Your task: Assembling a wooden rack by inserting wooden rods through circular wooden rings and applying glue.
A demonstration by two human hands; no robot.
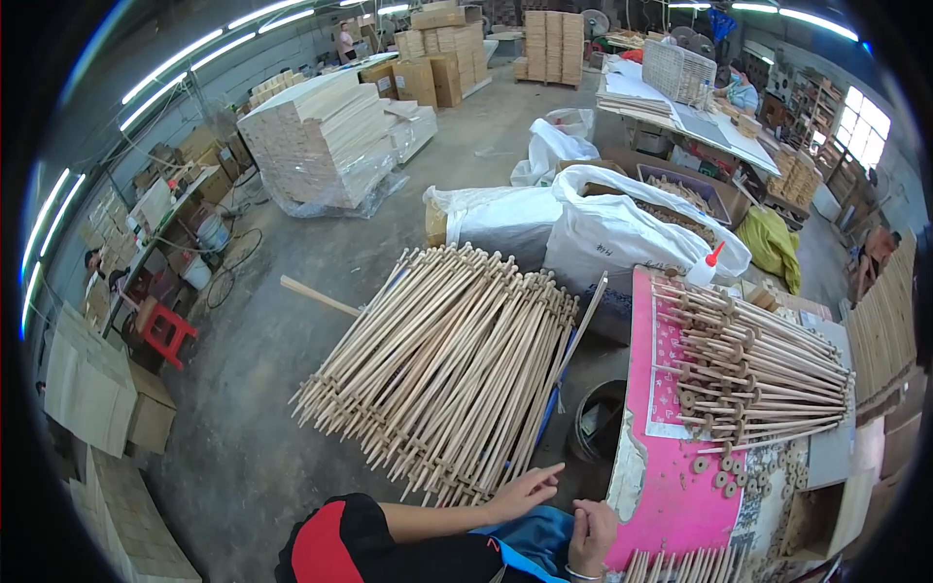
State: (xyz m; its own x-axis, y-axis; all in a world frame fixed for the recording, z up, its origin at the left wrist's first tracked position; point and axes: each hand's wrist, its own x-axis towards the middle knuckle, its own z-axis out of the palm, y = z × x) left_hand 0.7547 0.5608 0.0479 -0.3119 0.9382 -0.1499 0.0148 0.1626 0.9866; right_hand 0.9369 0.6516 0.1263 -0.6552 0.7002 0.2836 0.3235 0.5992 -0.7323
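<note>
My left hand (523, 494) reaches across from the left, over the near end of the stacked wooden rods; its fingers are stretched out and no object shows in it. Beside it, at the edge of the pink-topped table (671, 505), my right hand (591, 536) has curled fingers, and anything inside them is hidden. The big stack of rods (447, 360) has small wooden discs near the rod ends. More rods with discs (763, 369) lie on the table. Loose wooden rings (729, 478) are scattered near them, and another row of rods (685, 565) shows at the near edge.
A white glue bottle (702, 267) with a red tip stands at the table's far end. A dark bucket (597, 420) sits between stack and table. White sacks (603, 223) stand beyond. Wrapped timber (316, 141) and a red stool (165, 330) are to the left.
</note>
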